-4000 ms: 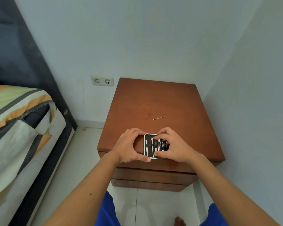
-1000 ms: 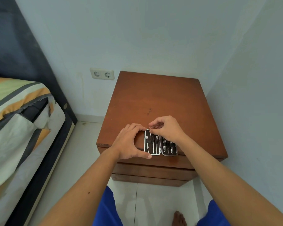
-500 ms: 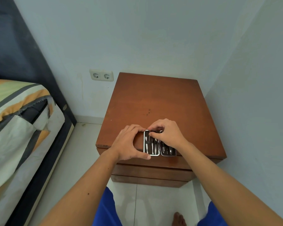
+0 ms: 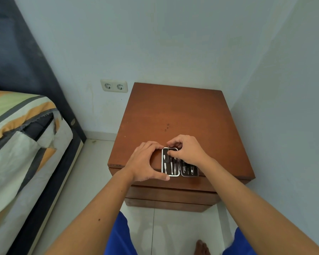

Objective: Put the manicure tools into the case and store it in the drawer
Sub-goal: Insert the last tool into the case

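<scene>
An open black manicure case with a silver rim lies at the front edge of the brown nightstand, several metal tools strapped inside both halves. My left hand curls round the case's left side, thumb at its near corner. My right hand hovers over the top of the case and pinches a thin metal tool upright at the upper edge of the left half. The closed drawer fronts sit below the top.
A bed with a striped cover stands to the left, a dark headboard behind it. A double wall socket is beside the nightstand. Walls close in behind and on the right. White floor tiles and my foot lie below.
The thin tool that lay loose on the nightstand top is now pinched in my right hand at the case. My right hand has shifted slightly over the case's top edge. The left hand has not moved.
</scene>
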